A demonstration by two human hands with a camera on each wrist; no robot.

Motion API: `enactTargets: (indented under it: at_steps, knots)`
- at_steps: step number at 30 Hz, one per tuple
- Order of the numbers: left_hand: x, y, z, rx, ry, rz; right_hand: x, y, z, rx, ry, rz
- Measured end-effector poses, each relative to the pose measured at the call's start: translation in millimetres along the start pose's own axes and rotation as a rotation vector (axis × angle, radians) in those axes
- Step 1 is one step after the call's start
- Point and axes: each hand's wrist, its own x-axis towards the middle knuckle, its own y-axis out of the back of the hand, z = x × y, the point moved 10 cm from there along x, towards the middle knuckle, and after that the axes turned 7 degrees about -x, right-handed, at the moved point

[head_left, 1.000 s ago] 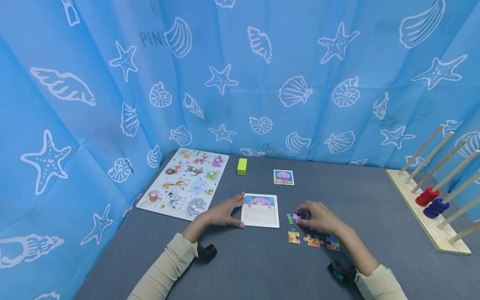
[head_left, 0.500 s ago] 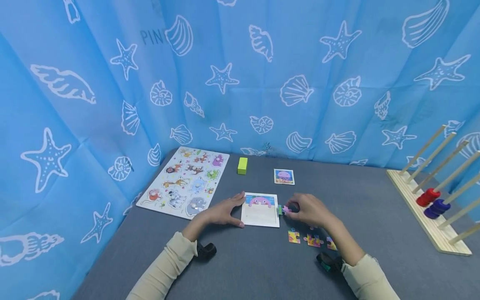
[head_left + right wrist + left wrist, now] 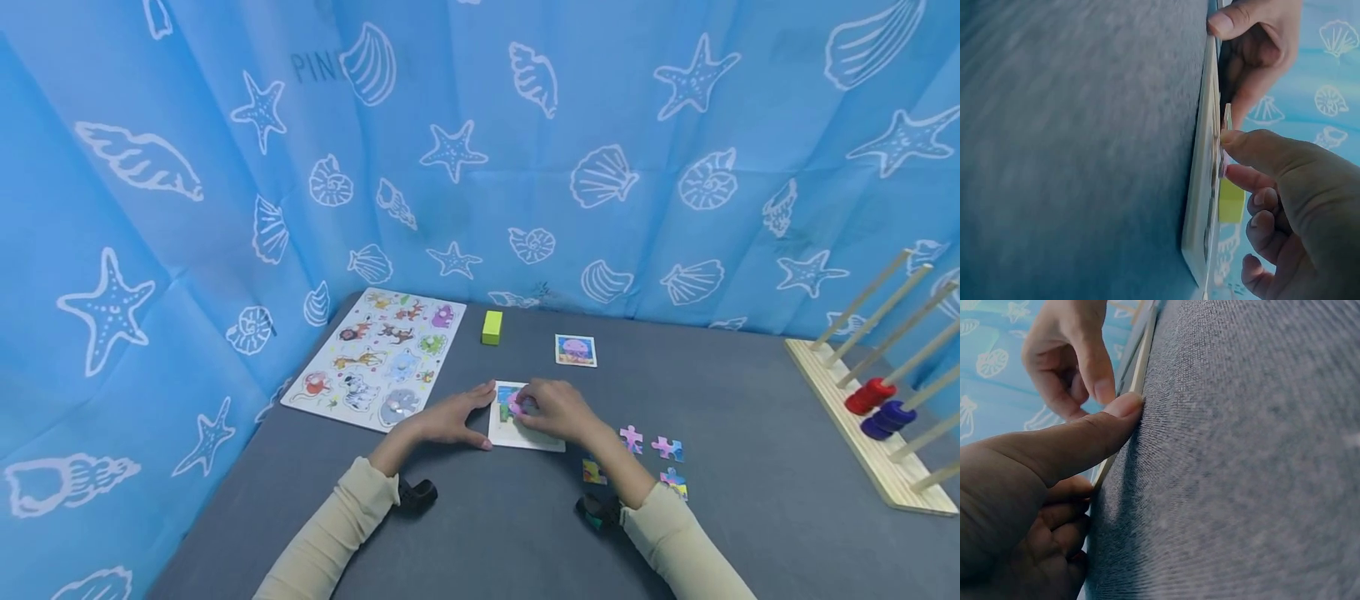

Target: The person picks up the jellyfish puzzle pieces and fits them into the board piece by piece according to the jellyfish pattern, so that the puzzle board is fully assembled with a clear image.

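Observation:
A shallow white puzzle tray [image 3: 528, 440] lies on the dark table, with blue-and-pink picture pieces along its far side. My left hand [image 3: 444, 420] touches its left edge, thumb at the near corner and index finger at the far one. Over the tray, my right hand [image 3: 558, 410] pinches a pink-and-green jigsaw piece [image 3: 506, 413] between thumb and fingers. From the right wrist, that piece [image 3: 1228, 117] stands tilted up from the tray surface, close to its far part. The right fingers hide part of the picture. Several loose jigsaw pieces [image 3: 631, 439] lie right of the tray, partly behind the right forearm.
A small jellyfish picture card [image 3: 576, 351] and a lime-green block [image 3: 491, 327] lie behind the tray. An animal peg board [image 3: 341, 401] is at the left. At the right stands a wooden peg rack [image 3: 862, 417] with red and purple rings.
My right hand has carried the pink-and-green jigsaw piece leftward from the loose pieces to over the tray. The left hand stays at the tray's edge. The head view has shifted slightly.

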Motion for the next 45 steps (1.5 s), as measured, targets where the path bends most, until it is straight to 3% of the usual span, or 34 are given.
enactTargets:
  at_steps: [8,17,22,35,45]
  knots:
    - [0.2,0.6,1.2,0.003,0.002,-0.007,4.6,-6.6,0.2,-0.023,-0.027,0.012]
    - [0.9,-0.4,0.1,-0.01,-0.001,-0.011,0.1,-3.5,-1.9,-0.052,0.007,0.052]
    - [1.0,-0.4,0.2,-0.024,-0.002,-0.003,-1.4,-2.2,1.5,-0.019,-0.041,0.057]
    - [0.3,1.5,-0.4,-0.009,0.013,-0.007,2.6,-5.8,-4.3,-0.06,-0.101,-0.005]
    - [1.0,-1.0,2.8,-0.009,-0.03,-0.008,0.8,-7.0,2.6,-0.007,-0.157,0.002]
